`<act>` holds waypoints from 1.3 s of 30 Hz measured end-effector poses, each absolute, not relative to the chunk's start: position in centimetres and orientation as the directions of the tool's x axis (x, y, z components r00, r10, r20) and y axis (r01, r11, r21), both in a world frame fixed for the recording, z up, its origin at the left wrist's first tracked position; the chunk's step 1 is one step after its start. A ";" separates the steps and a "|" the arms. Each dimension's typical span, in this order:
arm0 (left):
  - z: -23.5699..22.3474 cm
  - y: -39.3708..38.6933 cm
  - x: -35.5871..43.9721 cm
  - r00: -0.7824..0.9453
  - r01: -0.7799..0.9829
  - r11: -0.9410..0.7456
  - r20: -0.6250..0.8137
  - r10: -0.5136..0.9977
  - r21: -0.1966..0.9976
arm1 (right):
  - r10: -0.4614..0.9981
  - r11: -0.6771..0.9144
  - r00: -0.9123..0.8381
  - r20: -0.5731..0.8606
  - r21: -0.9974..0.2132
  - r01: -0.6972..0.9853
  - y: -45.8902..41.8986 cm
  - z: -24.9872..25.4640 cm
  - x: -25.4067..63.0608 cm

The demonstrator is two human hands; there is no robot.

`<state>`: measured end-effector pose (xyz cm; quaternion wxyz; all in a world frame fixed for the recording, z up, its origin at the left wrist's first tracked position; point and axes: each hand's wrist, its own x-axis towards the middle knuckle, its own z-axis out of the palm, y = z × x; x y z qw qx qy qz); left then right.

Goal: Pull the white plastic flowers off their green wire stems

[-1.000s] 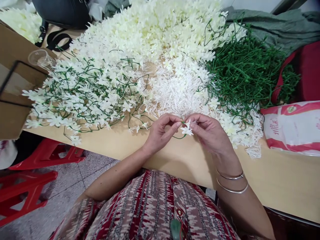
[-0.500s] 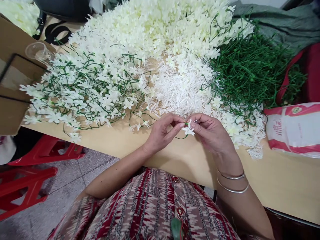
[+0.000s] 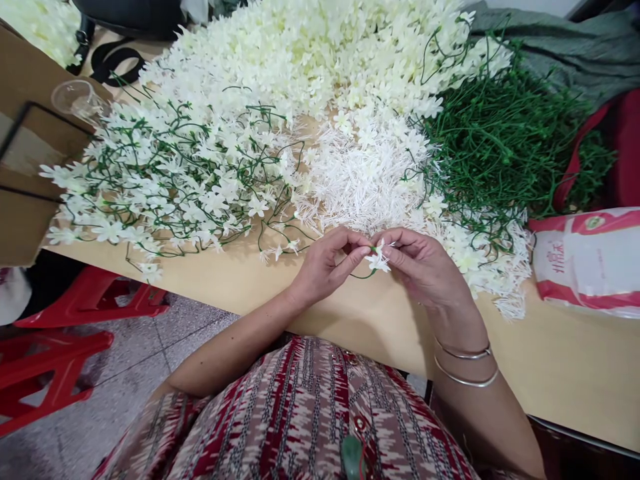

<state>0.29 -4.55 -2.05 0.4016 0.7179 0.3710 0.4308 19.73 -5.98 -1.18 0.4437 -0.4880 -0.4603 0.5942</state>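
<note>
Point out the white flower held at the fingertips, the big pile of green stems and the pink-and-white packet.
Held white flower point(image 3: 379, 260): head view, on its petals.
Green stem pile point(image 3: 500, 143): head view, near its middle.
Pink-and-white packet point(image 3: 587, 260): head view, on its white panel.

Both hands point(image 3: 371, 249) around a small white flower point(image 3: 379, 259).

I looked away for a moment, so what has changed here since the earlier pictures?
Nothing clearly moved, was picked up or let go; only the camera view shifted slightly. The left hand and right hand still pinch the white flower and its green stem between them. The flower heap and green stem pile look unchanged.
</note>
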 end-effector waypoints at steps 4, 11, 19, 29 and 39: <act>-2.4 -4.6 0.2 0.364 0.192 -0.425 0.338 0.868 0.885 | 0.978 -0.174 -0.122 -0.166 -0.983 -0.054 -6.0 -1.4 19.5; -3.1 -4.4 0.1 0.381 0.181 -0.363 0.275 0.883 0.914 | 0.967 -0.242 -0.114 -0.228 -0.962 -0.128 -5.9 -1.7 18.9; -3.3 -4.4 -0.1 0.396 0.139 -0.266 0.193 0.898 0.954 | 0.960 -0.274 -0.099 -0.261 -0.948 -0.159 -5.8 -1.8 18.5; -3.8 -5.0 0.8 0.332 0.153 -0.260 0.198 0.922 0.953 | 0.936 -0.346 -0.154 -0.316 -0.905 -0.249 -5.5 -1.3 19.2; -3.6 -4.8 0.6 0.322 0.135 -0.307 0.251 0.913 0.942 | 0.938 -0.343 -0.152 -0.312 -0.900 -0.269 -5.5 -0.9 18.9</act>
